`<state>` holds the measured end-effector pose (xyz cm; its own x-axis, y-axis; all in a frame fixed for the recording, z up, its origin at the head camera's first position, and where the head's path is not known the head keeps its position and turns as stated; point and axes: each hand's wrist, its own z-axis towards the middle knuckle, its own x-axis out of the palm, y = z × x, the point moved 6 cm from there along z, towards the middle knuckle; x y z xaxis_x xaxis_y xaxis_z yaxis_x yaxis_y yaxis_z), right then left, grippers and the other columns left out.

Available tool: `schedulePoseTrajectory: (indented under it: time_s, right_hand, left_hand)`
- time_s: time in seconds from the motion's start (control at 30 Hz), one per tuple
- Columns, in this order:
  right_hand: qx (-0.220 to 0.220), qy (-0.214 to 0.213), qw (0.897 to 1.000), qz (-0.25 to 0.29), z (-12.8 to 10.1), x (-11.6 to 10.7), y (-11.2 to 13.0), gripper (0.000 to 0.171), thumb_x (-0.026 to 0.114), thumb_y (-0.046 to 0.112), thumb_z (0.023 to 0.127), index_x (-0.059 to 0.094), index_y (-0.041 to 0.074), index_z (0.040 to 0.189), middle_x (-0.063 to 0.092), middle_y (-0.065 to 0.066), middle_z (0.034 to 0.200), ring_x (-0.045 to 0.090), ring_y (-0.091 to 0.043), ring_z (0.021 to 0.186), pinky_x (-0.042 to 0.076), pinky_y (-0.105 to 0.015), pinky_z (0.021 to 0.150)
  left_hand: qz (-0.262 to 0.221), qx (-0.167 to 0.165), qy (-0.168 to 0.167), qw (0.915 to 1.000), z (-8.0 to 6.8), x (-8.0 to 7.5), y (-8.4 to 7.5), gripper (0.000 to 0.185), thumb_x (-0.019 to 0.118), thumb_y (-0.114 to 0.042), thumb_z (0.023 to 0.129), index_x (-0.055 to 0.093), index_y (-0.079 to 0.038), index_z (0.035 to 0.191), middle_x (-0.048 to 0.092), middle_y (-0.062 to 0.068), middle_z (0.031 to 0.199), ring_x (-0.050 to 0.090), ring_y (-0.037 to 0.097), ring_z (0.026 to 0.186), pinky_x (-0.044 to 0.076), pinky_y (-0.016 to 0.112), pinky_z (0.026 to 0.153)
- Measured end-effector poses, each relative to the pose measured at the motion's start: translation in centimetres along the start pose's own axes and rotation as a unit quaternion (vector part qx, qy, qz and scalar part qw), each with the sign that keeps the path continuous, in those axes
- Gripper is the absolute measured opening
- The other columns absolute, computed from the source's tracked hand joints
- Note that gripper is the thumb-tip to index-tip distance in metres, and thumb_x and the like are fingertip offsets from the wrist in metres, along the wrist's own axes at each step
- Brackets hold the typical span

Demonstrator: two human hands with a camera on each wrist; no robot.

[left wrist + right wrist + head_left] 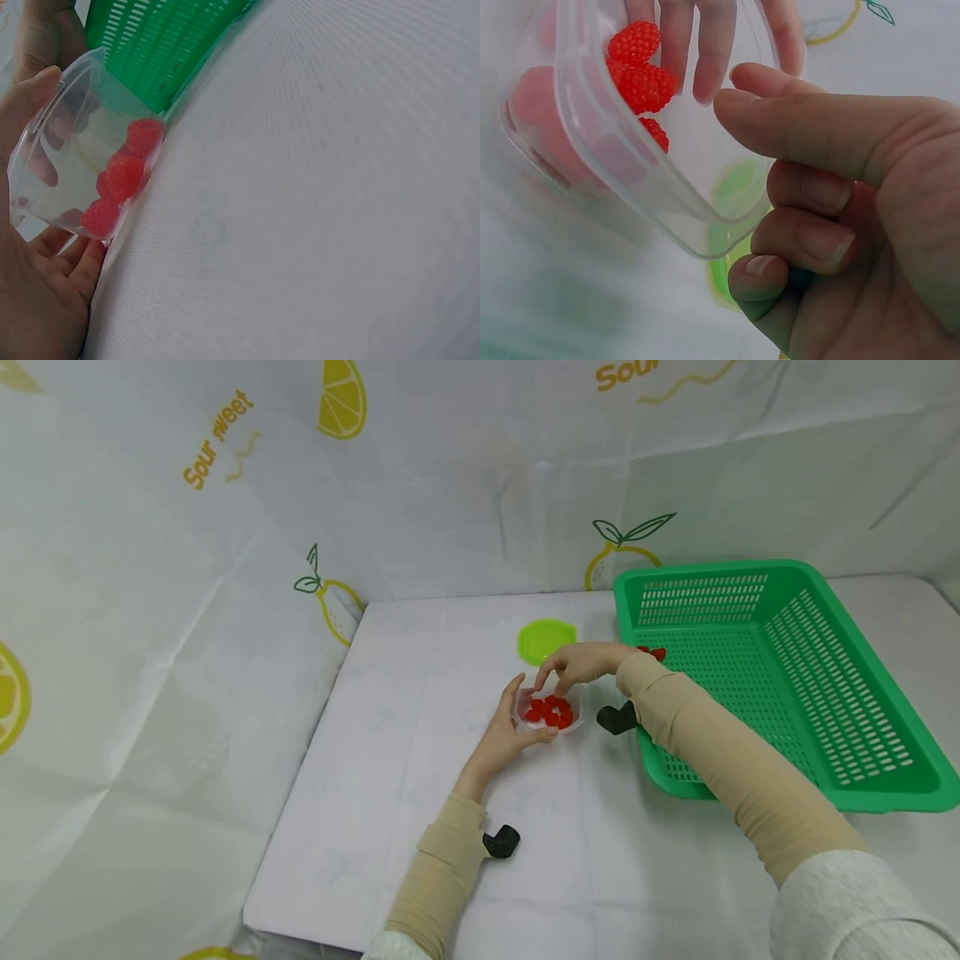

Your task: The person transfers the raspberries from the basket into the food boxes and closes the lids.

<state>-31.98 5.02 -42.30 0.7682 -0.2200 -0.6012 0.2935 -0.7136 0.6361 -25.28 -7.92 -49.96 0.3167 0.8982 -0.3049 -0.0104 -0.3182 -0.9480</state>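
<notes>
A small clear plastic tub holds several red raspberries, heaped along its bottom. My left hand grips it from the side, thumb and fingers spread around its wall. Over the tub's far side is my right hand, reaching in from the right. Its thumb and forefinger come together at the rim in the right wrist view, with nothing visible between them, while the other fingers curl loosely. Just beyond the tub lies a lime-green lid, partly overlapped by the right hand in the head view.
To the right stands a large green slotted basket, with my right forearm across its near left side. A few red pieces show inside it by that sleeve. White cloth covers the table, and a lemon-printed sheet hangs behind and at left.
</notes>
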Motion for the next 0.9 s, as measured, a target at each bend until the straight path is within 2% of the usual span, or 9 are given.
schedulePoseTrajectory:
  time_s: [0.07,0.2,0.33,0.43,0.57,0.77,0.9]
  right_hand:
    - [0.000,0.000,1.000,0.000,0.1,0.0,0.0,0.034,0.058,0.010,0.087,0.060,0.010,0.121,0.053,-0.011,0.105,0.042,-0.020,0.090,0.039,-0.028,0.070]
    - [0.000,-0.001,1.000,-0.002,0.1,-0.1,-0.1,0.034,0.058,0.013,0.087,0.060,0.011,0.121,0.048,-0.007,0.087,0.041,-0.018,0.077,0.033,-0.024,0.061]
    - [-0.007,-0.008,1.000,-0.001,-0.1,-0.5,0.2,0.034,0.060,0.016,0.088,0.060,0.012,0.121,0.041,-0.002,0.074,0.037,-0.015,0.063,0.031,-0.023,0.057]
    - [-0.018,-0.019,1.000,0.007,-0.5,-1.0,0.7,0.034,0.060,0.020,0.089,0.059,0.012,0.122,0.039,0.000,0.069,0.035,-0.014,0.059,0.032,-0.023,0.057]
    - [-0.025,-0.039,0.999,0.029,-1.3,-1.7,1.2,0.035,0.060,0.021,0.089,0.058,0.012,0.123,0.040,-0.002,0.067,0.037,-0.015,0.059,0.035,-0.025,0.058]
    - [-0.032,-0.063,0.996,0.056,-2.9,-2.7,1.6,0.034,0.060,0.024,0.090,0.058,0.015,0.123,0.044,-0.003,0.072,0.042,-0.017,0.065,0.038,-0.026,0.060]
    - [-0.040,-0.096,0.992,0.072,-4.6,-3.8,1.7,0.033,0.061,0.026,0.090,0.059,0.018,0.122,0.043,-0.004,0.070,0.042,-0.018,0.065,0.038,-0.027,0.060]
  left_hand:
    - [-0.002,-0.002,0.001,1.0000,0.0,0.0,0.0,0.092,0.076,-0.039,0.074,0.013,-0.052,0.139,0.032,-0.011,0.148,0.025,0.016,0.141,0.027,0.051,0.112]
    - [-0.005,-0.001,0.003,1.0000,0.0,0.0,0.0,0.093,0.077,-0.039,0.074,0.013,-0.048,0.142,0.032,-0.011,0.148,0.025,0.016,0.140,0.027,0.051,0.112]
    - [-0.006,0.012,0.005,0.9999,0.0,0.0,-0.2,0.095,0.076,-0.037,0.075,0.013,-0.038,0.146,0.035,-0.007,0.147,0.029,0.016,0.139,0.027,0.050,0.113]
    - [-0.008,0.020,0.006,0.9997,0.0,0.0,-0.4,0.095,0.076,-0.035,0.076,0.013,-0.038,0.146,0.036,-0.005,0.146,0.031,0.015,0.137,0.026,0.048,0.113]
    - [-0.014,0.020,0.008,0.9997,0.1,-0.1,-0.5,0.093,0.076,-0.032,0.076,0.013,-0.043,0.143,0.036,-0.007,0.146,0.031,0.013,0.137,0.025,0.047,0.114]
    - [-0.021,0.016,0.011,0.9996,0.1,0.0,-0.2,0.095,0.076,-0.031,0.077,0.012,-0.039,0.146,0.035,-0.010,0.147,0.030,0.013,0.137,0.025,0.048,0.114]
    - [-0.021,0.010,0.009,0.9997,0.0,-0.1,-0.3,0.094,0.076,-0.032,0.076,0.013,-0.041,0.145,0.035,-0.011,0.147,0.032,0.012,0.136,0.026,0.047,0.113]
